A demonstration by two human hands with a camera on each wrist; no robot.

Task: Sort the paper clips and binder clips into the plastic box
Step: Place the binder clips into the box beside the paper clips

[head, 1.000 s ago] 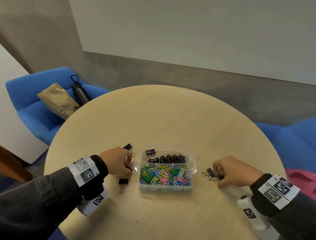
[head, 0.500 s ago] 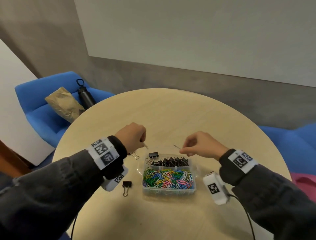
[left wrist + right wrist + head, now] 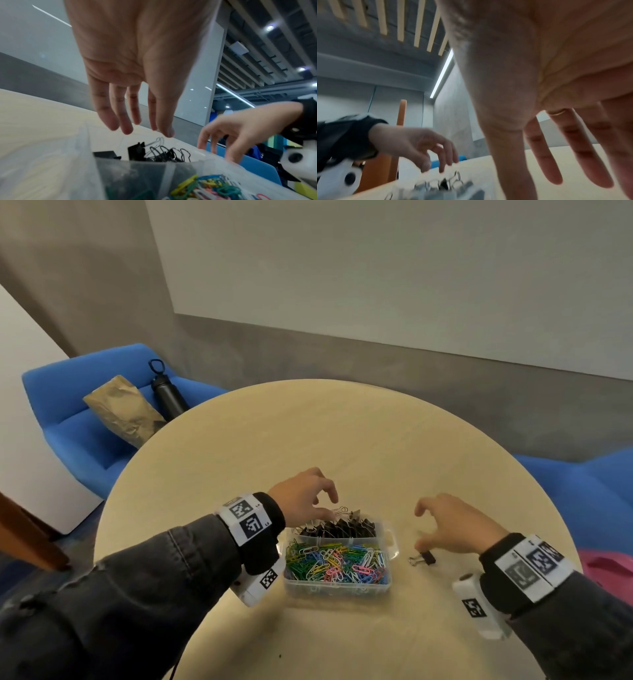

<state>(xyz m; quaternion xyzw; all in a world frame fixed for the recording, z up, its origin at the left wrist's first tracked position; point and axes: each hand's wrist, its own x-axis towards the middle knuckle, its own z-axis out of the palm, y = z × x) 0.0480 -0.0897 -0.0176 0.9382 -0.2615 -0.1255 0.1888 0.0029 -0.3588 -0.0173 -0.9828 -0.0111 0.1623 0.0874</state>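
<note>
A clear plastic box point(image 3: 392, 539) sits on the round table, with black binder clips point(image 3: 342, 528) in its far compartment and coloured paper clips point(image 3: 337, 565) in the near one. My left hand point(image 3: 325, 505) hovers over the box's far left corner, fingers spread and empty. In the left wrist view its fingers point(image 3: 126, 127) hang just above the binder clips point(image 3: 154, 152). My right hand point(image 3: 424, 529) is to the right of the box, fingers loosely spread and holding nothing. One black binder clip point(image 3: 423, 558) lies on the table just under its thumb.
The pale wooden table point(image 3: 342, 440) ends in a curved edge all round. A blue armchair point(image 3: 78, 433) at the back left holds a brown paper bag point(image 3: 123, 409) and a black bottle point(image 3: 168, 395). More blue seating point(image 3: 582, 491) stands to the right.
Half a second ago both hands pinched binder clips above the box. Both have let go and now hang open, and the right hand has drawn back to the box's right side.
</note>
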